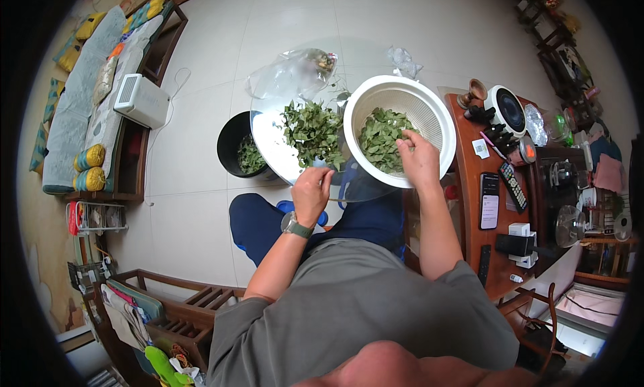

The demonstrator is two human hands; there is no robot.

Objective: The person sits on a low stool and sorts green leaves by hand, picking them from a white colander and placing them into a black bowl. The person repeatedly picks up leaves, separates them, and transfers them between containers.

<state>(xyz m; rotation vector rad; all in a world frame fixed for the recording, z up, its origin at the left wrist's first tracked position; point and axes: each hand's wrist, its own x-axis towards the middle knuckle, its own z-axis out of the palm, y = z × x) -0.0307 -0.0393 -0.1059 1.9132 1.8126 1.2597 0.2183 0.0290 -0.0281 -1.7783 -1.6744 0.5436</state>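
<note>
My left hand (311, 191), with a watch on its wrist, is at the near edge of a round glass tabletop (271, 158). Its thumb and fingertips are pinched together; whether a stem is between them is too small to tell. Just beyond it lies a heap of green leafy stems (313, 130). To the right, a white colander (354, 158) with a perforated inside contains loose green leaves (382, 138). My right hand (420, 158) reaches over the colander's near right rim, fingertips at the leaves. Its grip on any leaf cannot be made out.
A black bin (229, 135) with leafy greens inside stands left of the glass. A clear plastic bag (287, 77) and a crumpled bag (404, 61) lie at the far side. On the right, a wooden cabinet (465, 206) bears a phone (489, 201) and a remote control (513, 187).
</note>
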